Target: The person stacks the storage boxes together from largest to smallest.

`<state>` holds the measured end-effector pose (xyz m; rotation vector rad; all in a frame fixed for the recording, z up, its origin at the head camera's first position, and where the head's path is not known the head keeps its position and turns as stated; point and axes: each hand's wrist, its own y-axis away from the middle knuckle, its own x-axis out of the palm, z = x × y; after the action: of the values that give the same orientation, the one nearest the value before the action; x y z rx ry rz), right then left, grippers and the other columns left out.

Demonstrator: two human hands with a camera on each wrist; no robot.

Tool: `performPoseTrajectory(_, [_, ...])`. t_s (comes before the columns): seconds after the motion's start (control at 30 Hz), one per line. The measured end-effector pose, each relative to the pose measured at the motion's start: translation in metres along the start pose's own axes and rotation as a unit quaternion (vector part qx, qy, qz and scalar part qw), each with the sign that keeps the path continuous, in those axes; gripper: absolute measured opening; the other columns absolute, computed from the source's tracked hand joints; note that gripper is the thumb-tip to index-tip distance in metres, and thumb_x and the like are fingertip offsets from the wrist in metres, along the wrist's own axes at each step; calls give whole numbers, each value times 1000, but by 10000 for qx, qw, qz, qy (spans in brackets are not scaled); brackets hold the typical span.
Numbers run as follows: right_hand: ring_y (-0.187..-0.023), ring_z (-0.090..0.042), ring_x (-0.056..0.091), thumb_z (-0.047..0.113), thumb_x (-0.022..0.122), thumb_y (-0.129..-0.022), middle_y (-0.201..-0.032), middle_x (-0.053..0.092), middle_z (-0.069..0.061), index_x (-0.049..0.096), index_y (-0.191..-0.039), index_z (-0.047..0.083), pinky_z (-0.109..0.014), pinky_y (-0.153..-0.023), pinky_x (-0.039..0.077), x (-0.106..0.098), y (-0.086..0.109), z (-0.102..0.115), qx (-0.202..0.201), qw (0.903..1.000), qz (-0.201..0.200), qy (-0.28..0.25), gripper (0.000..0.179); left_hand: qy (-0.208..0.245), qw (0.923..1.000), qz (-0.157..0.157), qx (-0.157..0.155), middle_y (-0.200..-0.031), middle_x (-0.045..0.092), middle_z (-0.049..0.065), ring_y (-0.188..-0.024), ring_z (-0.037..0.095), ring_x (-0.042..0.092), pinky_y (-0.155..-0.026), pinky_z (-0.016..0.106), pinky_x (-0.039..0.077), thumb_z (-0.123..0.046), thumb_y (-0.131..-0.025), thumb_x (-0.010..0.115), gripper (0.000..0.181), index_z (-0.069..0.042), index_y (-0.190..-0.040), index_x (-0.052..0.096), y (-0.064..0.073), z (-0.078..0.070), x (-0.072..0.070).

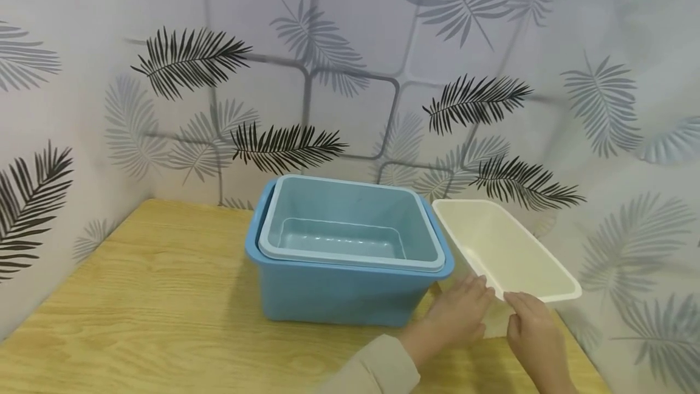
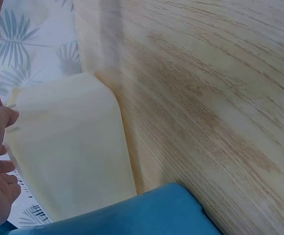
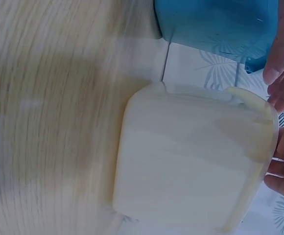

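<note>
A cream plastic storage bin [image 1: 516, 254] stands on the table at the right, its opening facing up. My left hand [image 1: 459, 312] grips its near rim, fingertips hooked over the edge. Close beside it, my right hand [image 1: 536, 333] holds the same rim near the right corner, thumb below and fingers on top. The bin's outer wall [image 3: 186, 161] fills the middle of the right wrist view. Left of it is a blue bin [image 1: 339, 293] with a lighter blue bin [image 1: 355, 202] nested inside, slightly tilted; the lighter one shows a bare interior.
The wood-grain table [image 1: 137, 297] extends to the left of the bins. A leaf-patterned covering [image 1: 350, 47] hangs behind the table and along its sides, close to the cream bin's right. The blue bin's right end sits near the cream bin's left side.
</note>
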<state>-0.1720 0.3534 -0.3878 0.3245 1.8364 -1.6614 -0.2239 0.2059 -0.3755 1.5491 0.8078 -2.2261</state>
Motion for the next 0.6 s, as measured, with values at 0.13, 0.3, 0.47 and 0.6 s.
performPoseTrajectory(0.13, [-73,-40,64,-18,52,-58,-83,66,-23,66,-86,-10,-27,-41,49,-2,0,0,-64,9999,-113,72,32,-118,9996,-207,124,-137,43,-2,-135,14,35,-113,22,26,-44,-90,52,54,-17,-136,42,1,-2,-5])
performPoseTrajectory(0.3, [-72,-38,65,-18,51,-57,-82,67,-22,67,-86,-10,-27,-43,49,1,-3,5,-296,9991,-283,76,35,-281,9994,-163,106,-140,41,-2,-136,14,34,-114,22,24,-46,-91,49,57,-16,-138,39,0,0,-6])
performPoseTrajectory(0.47, [-73,-36,65,-14,50,-58,-83,67,-21,67,-88,-10,-34,-48,51,5,-4,10,-294,9990,-311,141,35,-81,9999,81,-36,-148,32,1,-139,15,29,-114,21,22,-46,-91,51,62,-15,-142,34,-3,5,-3])
performPoseTrajectory(0.6, [-74,-36,65,-14,51,-59,-83,66,-21,67,-88,-10,-37,-52,52,6,-4,12,-217,9992,-300,154,34,574,9976,209,-325,-151,29,1,-140,17,28,-115,23,20,-39,-89,56,63,-16,-142,33,-7,8,0])
